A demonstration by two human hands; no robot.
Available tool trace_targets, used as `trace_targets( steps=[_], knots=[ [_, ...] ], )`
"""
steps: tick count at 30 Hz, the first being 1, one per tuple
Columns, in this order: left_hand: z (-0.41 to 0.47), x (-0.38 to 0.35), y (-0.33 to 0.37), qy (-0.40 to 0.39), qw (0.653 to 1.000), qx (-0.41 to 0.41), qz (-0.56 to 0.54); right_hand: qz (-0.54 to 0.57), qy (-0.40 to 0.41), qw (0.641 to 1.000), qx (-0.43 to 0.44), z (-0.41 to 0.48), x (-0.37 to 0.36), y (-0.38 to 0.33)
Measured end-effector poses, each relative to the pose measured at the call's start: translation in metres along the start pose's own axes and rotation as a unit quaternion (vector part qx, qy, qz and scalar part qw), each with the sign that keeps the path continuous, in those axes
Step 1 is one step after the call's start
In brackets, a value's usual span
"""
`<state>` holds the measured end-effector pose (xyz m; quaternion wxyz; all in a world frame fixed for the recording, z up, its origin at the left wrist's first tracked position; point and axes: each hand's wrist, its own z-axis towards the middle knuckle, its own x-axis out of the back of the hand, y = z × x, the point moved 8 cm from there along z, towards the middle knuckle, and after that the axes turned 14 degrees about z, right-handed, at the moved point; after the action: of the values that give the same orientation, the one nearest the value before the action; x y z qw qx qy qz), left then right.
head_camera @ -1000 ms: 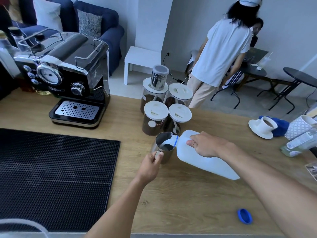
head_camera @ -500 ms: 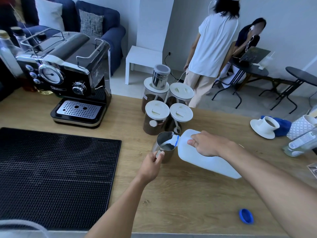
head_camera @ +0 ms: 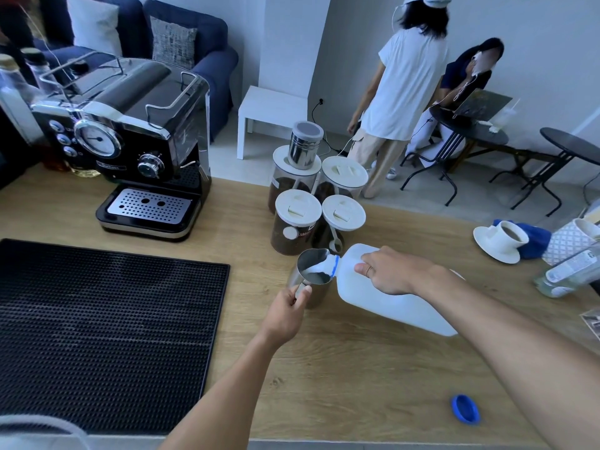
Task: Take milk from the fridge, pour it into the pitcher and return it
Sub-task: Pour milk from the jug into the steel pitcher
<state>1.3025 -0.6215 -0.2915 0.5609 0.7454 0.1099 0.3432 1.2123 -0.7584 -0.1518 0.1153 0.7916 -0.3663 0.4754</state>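
Milk going into the pitcher, midway through the task

The right hand (head_camera: 391, 271) has its fingers wrapped round the handle of the tilted milk jug (head_camera: 386, 298), its neck over the rim of the steel pitcher (head_camera: 311, 277) standing on the wooden surface (head_camera: 357, 368); the left hand (head_camera: 285, 315) pinches the pitcher's handle between thumb and fingers; white milk shows inside; the blue cap (head_camera: 465, 409) lies well apart near the front edge; fetching looks done, while capping and returning the jug remain.

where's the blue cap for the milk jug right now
In the head view the blue cap lies on the wooden counter at lower right, near its front edge, just beyond the right forearm and well clear of the milk jug.
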Motion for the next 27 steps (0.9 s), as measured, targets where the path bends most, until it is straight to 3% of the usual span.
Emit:
trace_targets(
  steps=[27],
  knots=[
    [0.0002,-0.0029,0.0016,0.003,1.000,-0.007,-0.006,-0.017,-0.013,1.000,-0.013,-0.0033,0.0049,-0.0049]
  ],
)
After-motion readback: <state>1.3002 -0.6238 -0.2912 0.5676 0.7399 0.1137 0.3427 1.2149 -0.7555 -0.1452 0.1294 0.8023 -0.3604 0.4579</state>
